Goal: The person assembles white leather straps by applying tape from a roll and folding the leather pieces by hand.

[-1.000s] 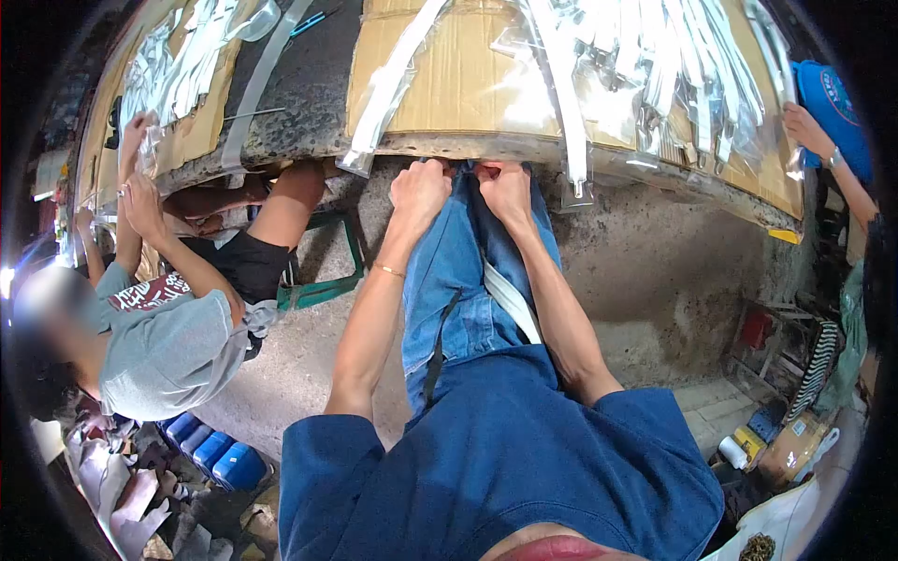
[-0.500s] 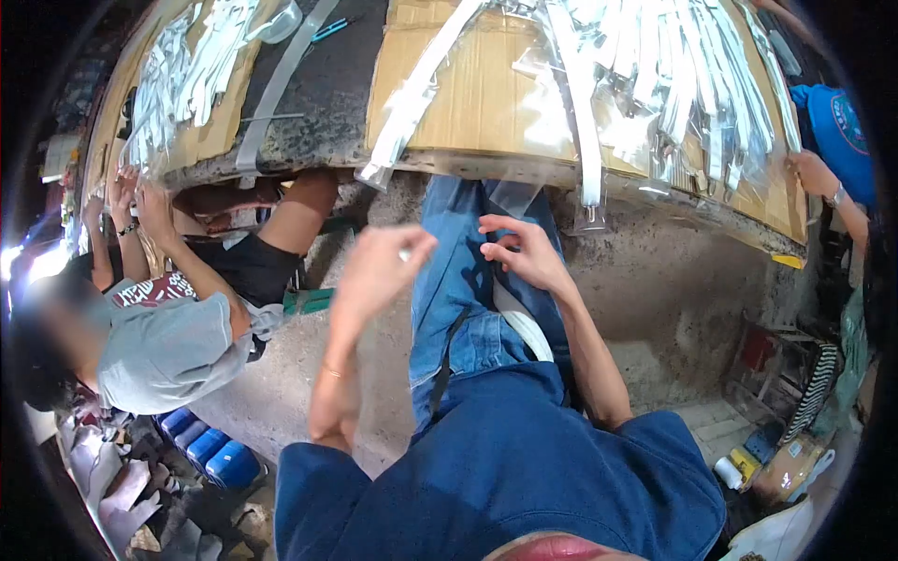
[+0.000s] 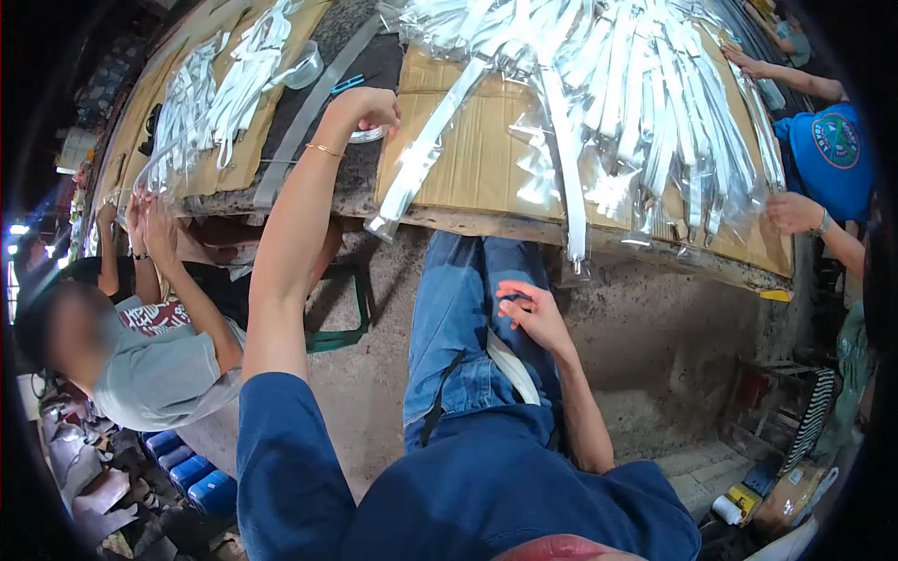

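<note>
My left hand [image 3: 371, 107] is stretched out over the dark part of the table, its fingers curled inward and partly hidden. Just below it lies a whitish round thing [image 3: 368, 136], close to the fingers; I cannot tell whether they hold it. Near that hand is a small blue tool [image 3: 347, 84]. My right hand [image 3: 528, 313] hovers above my jeans, fingers loosely bent and apart, with nothing visible in them. In front of it, a white strap in a clear plastic sleeve [image 3: 567, 173] hangs over the table edge, and another sleeved strap [image 3: 426, 154] slants to its left.
Many sleeved white straps [image 3: 655, 103] fan across the cardboard [image 3: 468, 192] at right. More white straps [image 3: 245, 98] lie at left, beside a clear tape roll [image 3: 304, 67]. A co-worker [image 3: 154, 351] sits at left; another person's hand [image 3: 793, 213] rests at the right edge.
My left hand has moved from above my lap forward and left over the table. My right hand has lowered slightly. The view has shifted, showing more of the table.
</note>
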A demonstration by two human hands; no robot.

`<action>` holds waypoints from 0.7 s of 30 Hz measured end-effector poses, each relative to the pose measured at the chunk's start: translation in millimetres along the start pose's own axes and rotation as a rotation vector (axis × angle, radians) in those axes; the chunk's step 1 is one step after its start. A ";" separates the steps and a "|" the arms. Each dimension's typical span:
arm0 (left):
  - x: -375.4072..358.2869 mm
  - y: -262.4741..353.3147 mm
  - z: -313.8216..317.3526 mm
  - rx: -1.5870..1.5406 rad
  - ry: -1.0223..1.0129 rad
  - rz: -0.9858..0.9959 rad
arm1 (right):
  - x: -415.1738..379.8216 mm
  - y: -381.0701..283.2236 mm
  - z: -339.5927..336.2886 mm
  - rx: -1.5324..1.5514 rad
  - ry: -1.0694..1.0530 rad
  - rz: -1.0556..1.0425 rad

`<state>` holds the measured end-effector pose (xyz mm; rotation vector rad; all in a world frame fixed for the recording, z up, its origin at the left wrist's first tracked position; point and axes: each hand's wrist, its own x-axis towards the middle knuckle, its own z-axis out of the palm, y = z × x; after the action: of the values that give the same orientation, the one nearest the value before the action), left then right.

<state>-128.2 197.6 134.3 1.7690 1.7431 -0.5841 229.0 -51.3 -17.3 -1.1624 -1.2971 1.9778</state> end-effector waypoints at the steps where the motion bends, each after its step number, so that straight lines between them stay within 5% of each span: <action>1: 8.9 -0.1 1.0 0.002 0.000 0.000 | -1.4 2.7 -2.8 0.019 0.004 -0.001; 10: 3.1 22.6 25.7 0.377 0.507 -0.115 | 4.3 -14.2 4.6 -0.037 -0.021 0.004; 21: 0.7 28.1 22.0 0.502 0.622 -0.122 | -4.9 -16.8 5.2 -0.018 -0.017 -0.054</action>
<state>-98.3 184.1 120.4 2.3889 2.2751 -0.5987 226.4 -50.5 0.7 -1.1094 -1.3439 1.9451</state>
